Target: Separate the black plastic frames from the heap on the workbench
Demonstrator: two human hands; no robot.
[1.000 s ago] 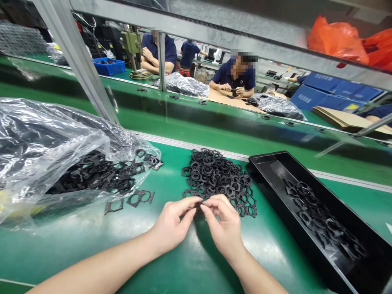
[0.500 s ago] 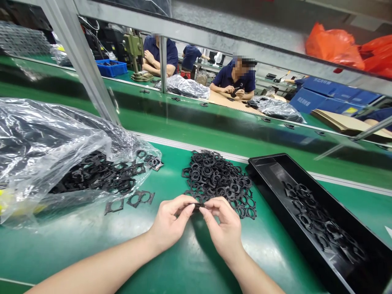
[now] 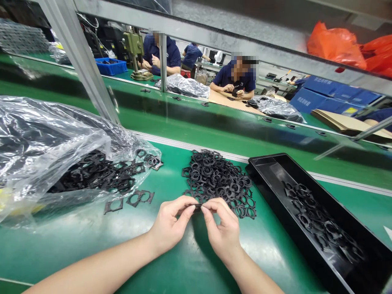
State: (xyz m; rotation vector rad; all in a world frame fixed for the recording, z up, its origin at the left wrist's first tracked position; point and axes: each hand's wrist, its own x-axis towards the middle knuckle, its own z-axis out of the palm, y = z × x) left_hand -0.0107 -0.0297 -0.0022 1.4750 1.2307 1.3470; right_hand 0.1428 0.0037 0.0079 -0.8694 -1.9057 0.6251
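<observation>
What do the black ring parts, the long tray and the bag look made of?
Ring parts: thin, flat, matte black; likely die-cut plastic or rubber sheet, cannot tell which. Tray: glossy black moulded plastic, light glinting on its walls. Bag: clear plastic film, crinkled, shiny, contents showing through.

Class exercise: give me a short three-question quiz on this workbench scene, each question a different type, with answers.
1. True or false: the left hand and right hand pinch one small black part between their fingertips.
2. The loose pile of rings lies: A) on the green table between the plastic bag and the black tray; B) inside the bag; C) on cardboard.
3. Fill in: the tray holds more black ____.
Key: 1 true; 2 A; 3 rings.
</observation>
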